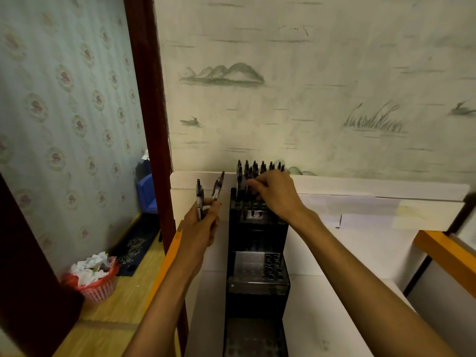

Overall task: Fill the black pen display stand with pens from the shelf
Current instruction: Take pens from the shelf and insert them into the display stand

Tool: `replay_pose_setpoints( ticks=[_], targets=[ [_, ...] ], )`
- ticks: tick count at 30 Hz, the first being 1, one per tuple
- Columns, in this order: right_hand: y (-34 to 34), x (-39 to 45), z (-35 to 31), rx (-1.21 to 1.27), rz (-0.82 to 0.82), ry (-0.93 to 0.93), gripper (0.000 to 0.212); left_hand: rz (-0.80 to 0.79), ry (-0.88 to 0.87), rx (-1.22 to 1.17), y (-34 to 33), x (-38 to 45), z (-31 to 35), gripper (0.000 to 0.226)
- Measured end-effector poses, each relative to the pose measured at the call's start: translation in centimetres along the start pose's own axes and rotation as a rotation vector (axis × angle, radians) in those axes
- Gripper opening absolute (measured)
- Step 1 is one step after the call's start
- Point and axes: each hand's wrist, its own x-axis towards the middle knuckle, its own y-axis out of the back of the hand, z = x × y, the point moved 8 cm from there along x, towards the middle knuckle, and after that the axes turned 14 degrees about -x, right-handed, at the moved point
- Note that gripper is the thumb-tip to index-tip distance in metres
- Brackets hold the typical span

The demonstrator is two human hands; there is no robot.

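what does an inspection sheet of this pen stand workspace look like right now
surface: white shelf, stand on it
job's things: black stand, top tier holds upright pens, middle tier holes bare; two spare pens in left hand
clutter: red basket of paper scraps on floor
grippers: left hand grips spare pens; right hand pinches at top-tier pens
cables: nothing seen
surroundings: painted wallpaper, dark door frame, blue stool
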Motion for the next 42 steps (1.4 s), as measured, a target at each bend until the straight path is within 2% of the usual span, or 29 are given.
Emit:
replay_pose_setpoints(
  ticks=[3,5,8,11,19,22,27,29,32,36,42],
  targets=[
    [0.2,-0.3,0.4,-0.044,0.005,-0.008,0.046,-0.027,0.044,-0.054,-0.7,-0.1,0.0,0.019],
    [0.4,-0.8,0.8,0.009,0.004,-0.019,0.041,-0.056,0.062,-0.062,-1.4,-0.3,0.0,0.021],
    [0.2,-1.6,1.0,0.335,-0.096,-0.068,0.024,-0.090,0.043,-0.008,-2.3,-0.5,0.2,0.020],
    [0.0,-2.4,0.6,0.604,-0.187,-0.103,0.021,-0.080,0.026,0.058,-2.9,-0.5,0.1,0.018],
    [0.3,-3.5,1.4,0.947,-0.200,-0.228,0.021,-0.113,0.001,0.114,-4.7,-0.7,-0.4,0.010],
    [1.2,-3.1,2.5,1.024,-0.123,-0.287,0.019,-0.086,0.024,0.173,-3.9,-0.4,-0.5,0.010],
    [3.3,-1.6,4.2,0.923,0.076,-0.305,0.014,-0.036,0.137,-0.009,-1.5,0.1,-1.3,0.006],
    [4.0,-0.9,4.1,0.800,0.142,-0.262,0.014,-0.054,0.113,-0.034,-1.0,0.2,-1.0,0.014],
    [4.9,-0.2,3.2,0.609,0.230,-0.199,0.014,-0.107,0.012,0.059,-0.7,0.2,-0.3,0.015],
    [4.8,0.2,2.0,0.445,0.244,-0.134,0.017,-0.114,-0.075,0.172,-0.1,0.2,0.4,0.019],
    [3.6,0.0,1.1,0.293,0.215,-0.060,0.019,-0.085,-0.035,0.144,0.3,0.4,0.2,0.022]
  ],
)
